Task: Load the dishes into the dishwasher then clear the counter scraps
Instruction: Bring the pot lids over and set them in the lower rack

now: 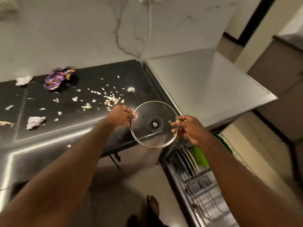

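Both hands pinch a glass lid (pixel 154 124) by its rim, left hand (pixel 120 117) on one edge, right hand (pixel 188 128) opposite, holding it in the air between the scrap-strewn counter (pixel 49 136) and the dishwasher rack (pixel 193 177).

Soft, fairly dim indoor light falls from above, and the lower part of the view is murky. Bright glare streaks run along the counter (pixel 41 145) at lower left, and a small glint sits on the glass lid (pixel 154 110) beside the left hand (pixel 120 117). The purple wrapper (pixel 57 77) and the dishwasher rack (pixel 196 177) are smeared by motion blur. Wide-angle distortion bends wall (pixel 65 38) and counter lines toward the corners.
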